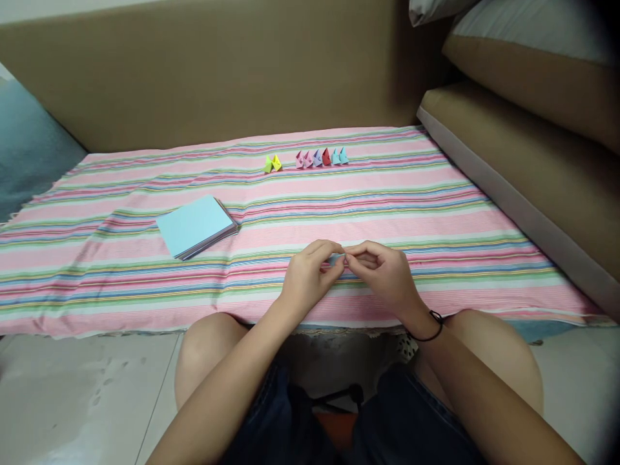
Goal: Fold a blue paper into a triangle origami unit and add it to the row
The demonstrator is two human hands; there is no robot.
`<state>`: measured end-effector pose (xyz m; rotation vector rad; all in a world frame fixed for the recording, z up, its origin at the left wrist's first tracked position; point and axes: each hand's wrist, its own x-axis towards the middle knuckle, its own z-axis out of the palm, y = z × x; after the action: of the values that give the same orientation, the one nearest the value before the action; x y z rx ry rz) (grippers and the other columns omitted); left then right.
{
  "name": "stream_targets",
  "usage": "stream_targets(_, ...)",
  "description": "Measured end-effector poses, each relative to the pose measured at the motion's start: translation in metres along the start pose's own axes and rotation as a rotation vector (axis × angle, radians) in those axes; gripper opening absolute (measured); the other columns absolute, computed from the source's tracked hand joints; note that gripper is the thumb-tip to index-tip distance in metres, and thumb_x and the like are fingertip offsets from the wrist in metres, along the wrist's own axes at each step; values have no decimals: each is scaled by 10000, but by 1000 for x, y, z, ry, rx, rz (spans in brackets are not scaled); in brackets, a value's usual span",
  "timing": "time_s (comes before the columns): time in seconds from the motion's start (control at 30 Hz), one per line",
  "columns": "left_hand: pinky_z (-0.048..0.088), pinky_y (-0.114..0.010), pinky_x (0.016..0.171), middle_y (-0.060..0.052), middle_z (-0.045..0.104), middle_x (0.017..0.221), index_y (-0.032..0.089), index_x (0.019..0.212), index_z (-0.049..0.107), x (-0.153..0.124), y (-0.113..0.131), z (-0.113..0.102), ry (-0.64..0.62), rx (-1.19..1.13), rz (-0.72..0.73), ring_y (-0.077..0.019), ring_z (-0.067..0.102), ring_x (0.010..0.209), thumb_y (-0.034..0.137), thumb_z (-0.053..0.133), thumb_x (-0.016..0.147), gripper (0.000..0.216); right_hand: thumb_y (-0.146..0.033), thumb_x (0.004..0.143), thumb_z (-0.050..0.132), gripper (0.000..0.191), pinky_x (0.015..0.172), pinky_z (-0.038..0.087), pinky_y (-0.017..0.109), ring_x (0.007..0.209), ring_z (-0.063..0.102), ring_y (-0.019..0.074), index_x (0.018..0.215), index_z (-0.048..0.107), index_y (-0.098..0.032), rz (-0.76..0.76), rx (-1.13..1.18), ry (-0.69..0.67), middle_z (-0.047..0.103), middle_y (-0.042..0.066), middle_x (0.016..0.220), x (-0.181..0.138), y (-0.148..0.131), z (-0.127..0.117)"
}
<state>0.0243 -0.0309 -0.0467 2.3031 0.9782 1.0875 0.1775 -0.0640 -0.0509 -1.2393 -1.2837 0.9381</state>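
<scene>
Just over the front part of the striped cloth, my left hand and my right hand meet at their fingertips. Both are closed in a pinch on a small piece of light blue paper, mostly hidden behind the fingers. Its folded shape cannot be made out. Farther back stands a row of small folded paper pieces: two yellow ones on the left, then pink ones, a purple one, a red one and light blue ones.
A stack of coloured paper, light blue on top, lies to the left on the striped cloth. Brown cushions are piled along the right side. A brown backrest closes off the rear. My knees are at the front edge.
</scene>
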Motion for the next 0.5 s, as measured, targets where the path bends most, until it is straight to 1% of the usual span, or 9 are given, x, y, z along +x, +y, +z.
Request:
stream_targets(0.13,502,-264,771,-52,663,928,194,917,618,1,-1,0,-23,15,-5,-159,618,874,186,525,841,120,-287,740,670,94,775,583,351,788,706,222,783,667,-204,9,4,-5,718,34,791,0,0,0)
stream_targets(0.27,501,-224,672,-43,660,899,189,892,622,1,0,0,-16,-12,-39,-145,615,829,187,529,831,111,-284,742,665,116,751,581,337,789,700,214,820,663,-198,31,5,-26,712,34,786,1,1,-1)
stream_targets(0.37,495,-202,614,-34,669,893,187,884,632,1,1,0,-6,-68,-96,-136,622,790,181,548,813,110,-261,743,658,123,757,572,320,801,693,197,848,652,-198,49,50,-37,711,31,819,3,3,-2)
stream_targets(0.5,506,-197,590,-33,675,884,183,865,629,2,4,0,7,-187,-225,-123,636,705,198,556,804,97,-250,749,641,106,735,561,300,805,681,186,843,649,-202,56,101,-44,700,22,820,6,2,-4)
